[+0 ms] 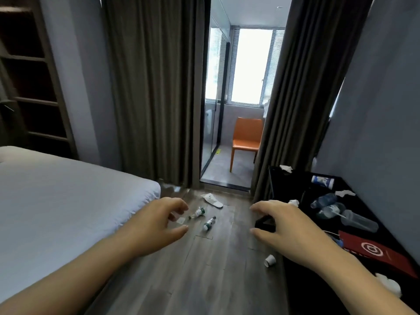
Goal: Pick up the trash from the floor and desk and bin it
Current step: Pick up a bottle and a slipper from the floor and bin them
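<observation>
Left grip [159, 220] and right grip [284, 223] hover over the floor [204, 280], fingers loosely spread, holding nothing. Small bottles [209, 222] lie just beyond the left grip. A cup [269, 260] lies near the right wrist. Tissues [344, 193] and plastic bottles [327, 201] litter the surface [306, 292].

Bottles [205, 218] on floor, tissues [345, 193] on desk [302, 292]

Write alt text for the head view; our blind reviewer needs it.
The left hand and right hand, both empty and open, reach over a wooden floor strewn with two small bottles and a paper cup. A bed lies left; a black desk on the right holds plastic bottles and tissues.
</observation>
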### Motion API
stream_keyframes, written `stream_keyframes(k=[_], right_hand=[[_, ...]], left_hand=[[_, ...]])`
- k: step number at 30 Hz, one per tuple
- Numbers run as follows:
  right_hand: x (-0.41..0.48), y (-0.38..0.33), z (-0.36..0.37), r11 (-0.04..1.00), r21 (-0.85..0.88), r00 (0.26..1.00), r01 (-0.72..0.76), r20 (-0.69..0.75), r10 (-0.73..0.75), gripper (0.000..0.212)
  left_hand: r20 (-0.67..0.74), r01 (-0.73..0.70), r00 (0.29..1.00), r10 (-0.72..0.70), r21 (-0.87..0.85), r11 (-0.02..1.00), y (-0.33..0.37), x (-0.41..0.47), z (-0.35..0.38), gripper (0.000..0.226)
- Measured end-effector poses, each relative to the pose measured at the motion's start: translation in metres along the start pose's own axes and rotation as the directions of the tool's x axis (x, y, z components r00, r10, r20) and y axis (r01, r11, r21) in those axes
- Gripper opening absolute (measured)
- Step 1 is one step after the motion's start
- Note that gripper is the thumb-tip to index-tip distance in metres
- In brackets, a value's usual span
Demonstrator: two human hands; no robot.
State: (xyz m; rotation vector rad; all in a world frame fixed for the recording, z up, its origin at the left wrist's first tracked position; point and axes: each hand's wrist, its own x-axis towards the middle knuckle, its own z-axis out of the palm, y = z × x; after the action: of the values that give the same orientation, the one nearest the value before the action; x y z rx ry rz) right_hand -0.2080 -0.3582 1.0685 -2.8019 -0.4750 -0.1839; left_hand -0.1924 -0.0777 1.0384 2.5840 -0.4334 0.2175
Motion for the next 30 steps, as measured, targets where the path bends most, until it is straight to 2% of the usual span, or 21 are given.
stream_keyframes(k=[10,17,30], right_hand=[[0.158,0.058,0.05,1.0,0.018,0.997,-0.014,0.081,0.013,0.048],[0.275,0.079,0.1,0.994,0.028,0.989,-0.105,0.11,0.102,0.047],[0.47,0.102,0.179,0.962,0.084,0.942,-0.26,0.241,0.233,0.046]], left_hand=[[0.074,0.061,0.995,-0.059,-0.02,0.998,-0.08,0.145,0.034,0.035],[0.146,0.022,0.989,-0.013,-0.063,0.998,-0.173,0.254,0.052,0.034],[0.28,0.111,0.957,-0.069,-0.137,0.984,-0.317,0.425,0.081,0.035]])
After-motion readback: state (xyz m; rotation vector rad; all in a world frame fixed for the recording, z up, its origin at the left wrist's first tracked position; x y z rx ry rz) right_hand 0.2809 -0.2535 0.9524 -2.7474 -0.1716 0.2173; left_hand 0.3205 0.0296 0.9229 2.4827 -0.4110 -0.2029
